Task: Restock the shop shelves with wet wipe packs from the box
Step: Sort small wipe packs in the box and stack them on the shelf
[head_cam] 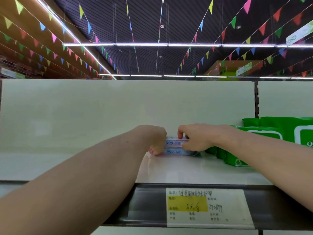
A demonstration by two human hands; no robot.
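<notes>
Two flat pale pink and blue wet wipe packs (173,147), printed "999", lie stacked on the white top shelf (186,170) near its back panel. My left hand (155,140) grips the left end of the stack, fingers curled round it. At the right end, my right hand (194,138) pinches the upper pack, with fingers on top and the thumb at the side. The box is out of view.
Green wet wipe packs (277,133) are piled at the right of the shelf, touching my right forearm. The shelf's front rail carries a white and yellow price label (206,206). The shelf's left part (50,163) is bare. A slotted upright (256,100) divides the back panel.
</notes>
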